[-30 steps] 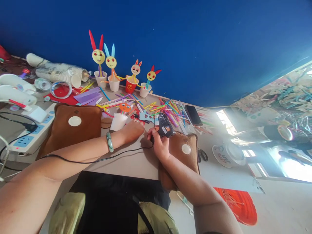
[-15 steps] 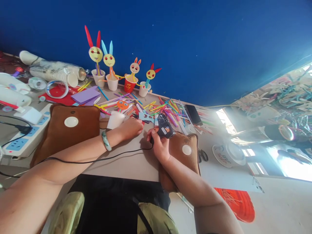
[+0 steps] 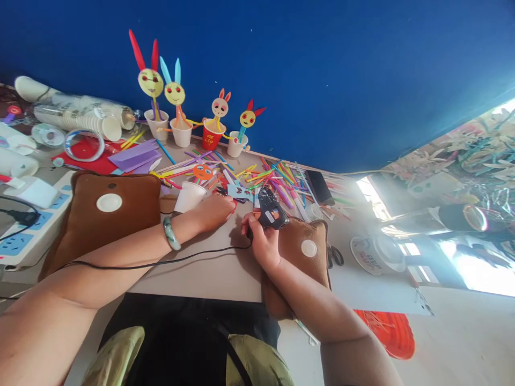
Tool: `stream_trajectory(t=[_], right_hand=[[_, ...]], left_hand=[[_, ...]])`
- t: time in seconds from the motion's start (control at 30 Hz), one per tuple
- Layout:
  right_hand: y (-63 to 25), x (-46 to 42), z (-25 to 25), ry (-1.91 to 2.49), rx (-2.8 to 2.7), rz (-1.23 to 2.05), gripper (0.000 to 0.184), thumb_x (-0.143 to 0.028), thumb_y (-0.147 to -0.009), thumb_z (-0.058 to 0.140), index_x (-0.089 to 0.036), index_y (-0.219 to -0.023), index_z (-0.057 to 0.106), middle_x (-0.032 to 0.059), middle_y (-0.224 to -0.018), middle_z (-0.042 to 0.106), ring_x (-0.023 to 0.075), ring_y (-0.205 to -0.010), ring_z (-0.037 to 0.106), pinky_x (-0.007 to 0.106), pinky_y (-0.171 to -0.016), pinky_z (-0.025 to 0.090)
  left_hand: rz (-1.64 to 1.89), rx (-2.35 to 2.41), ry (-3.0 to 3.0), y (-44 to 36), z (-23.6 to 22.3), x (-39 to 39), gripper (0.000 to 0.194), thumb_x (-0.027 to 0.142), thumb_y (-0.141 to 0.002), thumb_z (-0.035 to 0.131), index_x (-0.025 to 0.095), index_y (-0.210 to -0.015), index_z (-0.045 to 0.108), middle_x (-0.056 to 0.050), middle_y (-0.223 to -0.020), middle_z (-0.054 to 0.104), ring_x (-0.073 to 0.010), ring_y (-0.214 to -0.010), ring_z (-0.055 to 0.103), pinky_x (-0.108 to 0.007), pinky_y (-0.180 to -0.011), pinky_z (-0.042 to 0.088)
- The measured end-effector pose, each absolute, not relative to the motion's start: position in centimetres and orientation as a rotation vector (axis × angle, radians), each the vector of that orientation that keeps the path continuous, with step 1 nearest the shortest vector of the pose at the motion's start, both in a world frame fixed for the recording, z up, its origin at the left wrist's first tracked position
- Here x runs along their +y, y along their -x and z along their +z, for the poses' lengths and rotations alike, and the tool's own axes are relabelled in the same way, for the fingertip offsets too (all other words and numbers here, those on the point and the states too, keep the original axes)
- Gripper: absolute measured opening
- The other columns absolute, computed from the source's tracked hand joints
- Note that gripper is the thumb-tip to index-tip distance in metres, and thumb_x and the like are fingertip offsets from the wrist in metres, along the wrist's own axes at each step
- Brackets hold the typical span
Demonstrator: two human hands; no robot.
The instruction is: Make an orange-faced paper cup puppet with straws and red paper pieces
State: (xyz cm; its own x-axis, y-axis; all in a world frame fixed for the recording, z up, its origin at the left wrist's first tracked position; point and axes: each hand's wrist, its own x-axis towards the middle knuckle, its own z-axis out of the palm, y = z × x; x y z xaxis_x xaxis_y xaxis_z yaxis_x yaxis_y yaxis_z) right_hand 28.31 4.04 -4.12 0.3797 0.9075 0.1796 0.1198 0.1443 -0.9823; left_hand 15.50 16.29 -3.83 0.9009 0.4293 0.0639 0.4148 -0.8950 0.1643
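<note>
View's swung a bit vs 1 s ago: white cup (image 3: 189, 197) & orange face (image 3: 203, 172) sit further L in frame; R hand (image 3: 263, 236) barely shifts. R hand grips black corded tool (image 3: 265, 201) over table (image 3: 225, 273), nr brown cushion (image 3: 295, 244). L hand (image 3: 215, 212) is palm-down just beside cup, fingers curled; can't tell if it's holding anything. Coloured straws (image 3: 277, 185) lie beyond, w/ rabbit figures (image 3: 174, 94) further back.

Both your forearms (image 3: 134, 249) angle inward; your left grip (image 3: 217, 212) lies knuckles up, your right grip (image 3: 263, 238) curls closed, thumb forward.
</note>
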Motion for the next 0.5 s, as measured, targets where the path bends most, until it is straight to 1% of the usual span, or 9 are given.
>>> stream_trajectory(t=[0.1, 0.2, 0.27, 0.3, 0.4, 0.5], right_hand=[[-28.4, 4.0, -4.0, 1.337, -1.059, 0.751, 0.029, -0.045, -0.093, 0.057, -0.021, -0.077, 0.057, -0.0016, -0.061, 0.057, 0.0128, -0.055, 0.053, 0.03, -0.059, 0.047], [-28.4, 3.9, -4.0, 1.338, -1.061, 0.753, 0.028, -0.044, -0.093, 0.057, -0.021, -0.076, 0.057, -0.0016, -0.061, 0.057, 0.0129, -0.055, 0.053, 0.03, -0.059, 0.047], [-28.3, 4.0, -3.9, 1.335, -1.058, 0.757, 0.026, -0.042, -0.092, 0.058, -0.021, -0.077, 0.057, -0.0017, -0.061, 0.057, 0.0129, -0.055, 0.053, 0.03, -0.06, 0.047], [-28.3, 4.0, -3.9, 1.334, -1.056, 0.759, 0.025, -0.041, -0.092, 0.058, -0.021, -0.077, 0.057, -0.0018, -0.061, 0.057, 0.0128, -0.055, 0.053, 0.03, -0.06, 0.047], [-28.2, 4.0, -3.9, 1.33, -1.051, 0.771, 0.024, -0.039, -0.091, 0.058, -0.021, -0.077, 0.056, -0.0021, -0.061, 0.057, 0.0126, -0.055, 0.053, 0.03, -0.06, 0.047], [-28.2, 4.0, -4.0, 1.326, -1.032, 0.787, 0.021, -0.039, -0.091, 0.059, -0.021, -0.08, 0.054, -0.0023, -0.063, 0.057, 0.0124, -0.054, 0.053, 0.03, -0.06, 0.047]], left_hand=[[0.133, 0.62, -2.824, -15.0, -3.5, 16.8, 0.024, 0.023, -0.091, 0.051, 0.014, -0.081, 0.072, -0.011, -0.091, 0.072, -0.0229, -0.084, 0.067, -0.034, -0.075, 0.046], [0.13, 0.597, -2.703, -14.4, -3.1, 17.2, 0.019, 0.024, -0.086, 0.056, 0.017, -0.077, 0.071, -0.008, -0.09, 0.071, -0.0223, -0.089, 0.067, -0.033, -0.079, 0.046], [0.158, 0.667, -2.616, -14.1, -3.0, 17.3, 0.012, 0.023, -0.082, 0.06, 0.018, -0.083, 0.071, -0.006, -0.092, 0.071, -0.0218, -0.091, 0.066, -0.032, -0.08, 0.046], [0.174, 0.724, -2.581, -14.0, -3.0, 17.2, 0.012, 0.023, -0.08, 0.061, 0.018, -0.088, 0.07, -0.006, -0.093, 0.071, -0.022, -0.091, 0.066, -0.032, -0.079, 0.047], [0.205, 0.825, -2.545, -13.9, -3.2, 17.0, 0.024, 0.025, -0.077, 0.065, 0.016, -0.1, 0.067, -0.008, -0.101, 0.069, -0.0235, -0.094, 0.065, -0.032, -0.079, 0.048], [0.226, 0.788, -2.566, -14.2, -3.7, 16.9, 0.023, 0.025, -0.077, 0.066, 0.016, -0.098, 0.067, -0.01, -0.107, 0.065, -0.0245, -0.099, 0.063, -0.033, -0.082, 0.049]])
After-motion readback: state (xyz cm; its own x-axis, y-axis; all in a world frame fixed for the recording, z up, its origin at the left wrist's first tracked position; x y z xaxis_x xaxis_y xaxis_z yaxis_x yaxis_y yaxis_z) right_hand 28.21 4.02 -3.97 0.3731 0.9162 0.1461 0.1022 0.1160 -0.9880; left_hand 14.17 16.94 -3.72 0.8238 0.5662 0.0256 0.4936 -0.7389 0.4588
